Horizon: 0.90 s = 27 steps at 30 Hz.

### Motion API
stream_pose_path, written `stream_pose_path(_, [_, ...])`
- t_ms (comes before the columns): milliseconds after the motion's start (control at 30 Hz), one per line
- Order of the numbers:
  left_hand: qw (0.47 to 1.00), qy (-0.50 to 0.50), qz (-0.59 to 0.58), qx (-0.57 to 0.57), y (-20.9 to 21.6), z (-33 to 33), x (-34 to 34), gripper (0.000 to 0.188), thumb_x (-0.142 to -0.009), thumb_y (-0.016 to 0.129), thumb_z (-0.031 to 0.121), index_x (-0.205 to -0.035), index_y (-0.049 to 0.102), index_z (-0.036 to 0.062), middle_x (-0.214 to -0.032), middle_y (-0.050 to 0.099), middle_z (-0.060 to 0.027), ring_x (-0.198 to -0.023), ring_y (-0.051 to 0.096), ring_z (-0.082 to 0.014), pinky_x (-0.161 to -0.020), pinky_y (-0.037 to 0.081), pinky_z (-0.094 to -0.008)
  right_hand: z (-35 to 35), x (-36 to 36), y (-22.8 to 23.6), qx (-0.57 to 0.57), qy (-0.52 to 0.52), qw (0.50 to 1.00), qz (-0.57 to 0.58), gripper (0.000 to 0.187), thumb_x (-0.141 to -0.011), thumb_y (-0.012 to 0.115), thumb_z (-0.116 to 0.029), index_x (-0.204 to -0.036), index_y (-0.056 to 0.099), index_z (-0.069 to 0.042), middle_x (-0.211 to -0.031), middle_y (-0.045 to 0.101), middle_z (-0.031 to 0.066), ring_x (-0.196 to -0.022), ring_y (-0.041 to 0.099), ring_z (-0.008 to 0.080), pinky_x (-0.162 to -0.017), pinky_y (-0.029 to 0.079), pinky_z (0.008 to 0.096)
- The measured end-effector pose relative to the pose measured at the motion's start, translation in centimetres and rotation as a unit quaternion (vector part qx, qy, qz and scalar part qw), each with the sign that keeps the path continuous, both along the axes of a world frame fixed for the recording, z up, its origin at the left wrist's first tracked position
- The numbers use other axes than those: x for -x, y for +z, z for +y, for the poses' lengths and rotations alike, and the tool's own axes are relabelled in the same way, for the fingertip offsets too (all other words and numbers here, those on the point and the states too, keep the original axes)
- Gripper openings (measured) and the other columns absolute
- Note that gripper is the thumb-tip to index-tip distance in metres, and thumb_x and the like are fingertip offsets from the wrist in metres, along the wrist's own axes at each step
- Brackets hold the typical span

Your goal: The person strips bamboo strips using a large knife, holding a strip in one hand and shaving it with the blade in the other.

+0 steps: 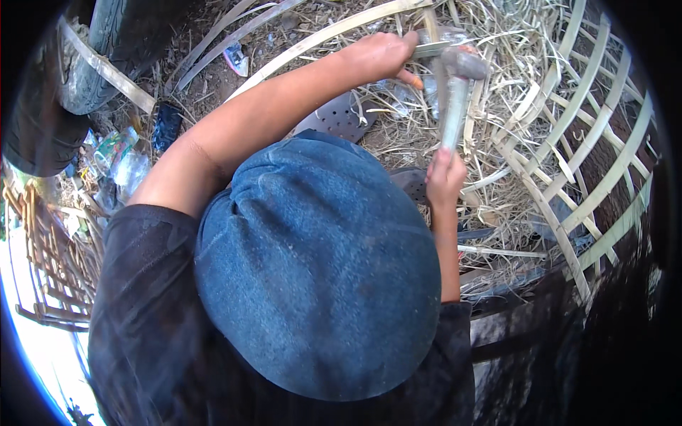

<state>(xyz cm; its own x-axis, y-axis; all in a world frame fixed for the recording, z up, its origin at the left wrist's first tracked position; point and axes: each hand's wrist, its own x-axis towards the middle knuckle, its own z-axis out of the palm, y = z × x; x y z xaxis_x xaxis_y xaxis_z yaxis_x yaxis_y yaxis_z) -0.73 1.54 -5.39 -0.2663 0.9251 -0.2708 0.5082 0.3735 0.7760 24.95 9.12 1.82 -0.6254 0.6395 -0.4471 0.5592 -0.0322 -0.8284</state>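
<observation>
Hammer (455, 106) upright in your view, its handle end near and its head far, stands just right of centre in the far half of the scene. Nearest, your dark shirt (142, 305) and blue cap (320, 263) fill the middle. On the near left lies an openwork of brown sticks (53, 263); farther along that side, crumpled clear plastic (130, 170) sits near a dark blue packet (167, 126).

Just beyond the cap, your right hand (446, 177) has its fingers closed around the near end of the hammer handle. A grey shoe (337, 119) dotted with holes shows below your left forearm. To the right, a lattice (582, 156) of crossed pale strips curves up beside a spread of thin shavings (501, 89).

Farther still, your left hand (380, 57) has its fingers curled on one end of a flat grey piece (430, 50), one finger sticking out; what that piece is, you cannot tell. Its other end is beside the hammer head; contact is unclear. A long curved strip (327, 32) arcs across behind your left forearm.
</observation>
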Motion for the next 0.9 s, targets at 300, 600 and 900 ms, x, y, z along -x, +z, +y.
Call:
stream_pose_path(300, [1.0,-0.008,-0.017,0.0,0.0,0.5,-0.3,0.053,-0.075,0.071,0.038,-0.092,0.043,-0.004,-0.064,0.059,-0.0244,-0.069,0.064,-0.042,-0.058,0.051,-0.0453,-0.1,0.7,2.0,0.056,-0.052,0.997,0.004,0.042,-0.096,0.046,-0.035,-0.07,0.051,-0.002,-0.051,0.047,0.0009,-0.043,0.045,0.0089,-0.041,0.035,0.0247])
stream_pose_path(600, [1.0,0.009,-0.002,0.017,0.9,0.6,0.1,0.06,-0.073,0.072,0.043,-0.095,0.043,-0.005,-0.067,0.059,-0.0246,-0.07,0.063,-0.0432,-0.059,0.05,-0.0467,-0.3,2.7,3.8,0.047,-0.118,0.99,0.067,0.044,-0.097,0.043,-0.038,-0.074,0.051,-0.001,-0.051,0.046,-0.0004,-0.044,0.046,0.0086,-0.04,0.035,0.0244])
stream_pose_path(900, [0.999,0.015,0.038,-0.008,-0.6,0.4,-0.2,0.055,-0.074,0.074,0.039,-0.088,0.041,-0.0024,-0.064,0.056,-0.0249,-0.069,0.061,-0.0437,-0.058,0.049,-0.0465,0.2,1.6,2.6,0.029,-0.06,0.998,-0.019,0.045,-0.097,0.042,-0.04,-0.073,0.049,-0.002,-0.052,0.046,-0.0001,-0.044,0.046,0.0078,-0.038,0.034,0.0227])
